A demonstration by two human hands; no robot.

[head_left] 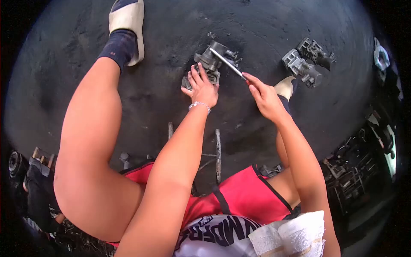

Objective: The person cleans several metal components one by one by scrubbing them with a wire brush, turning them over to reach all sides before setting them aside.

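Note:
A grey metal part (pixel 219 48) with several protrusions lies on the dark floor in front of me. My left hand (pixel 203 87) rests on its near side, fingers spread over the metal. In my right hand (pixel 264 97) is a slim silver rod-like tool (pixel 227 62), pinched near its lower end. The tool slants up and left, and its far tip is over the top of the metal part; whether the tip touches the metal I cannot tell.
Two more metal parts (pixel 302 68) (pixel 316 52) lie on the floor (pixel 162 38) to the right, beyond my right foot. Metal pieces and racks (pixel 351 180) stand at the lower right. A stool's metal legs (pixel 218 154) show between my legs. A white cloth (pixel 291 235) is at my lap.

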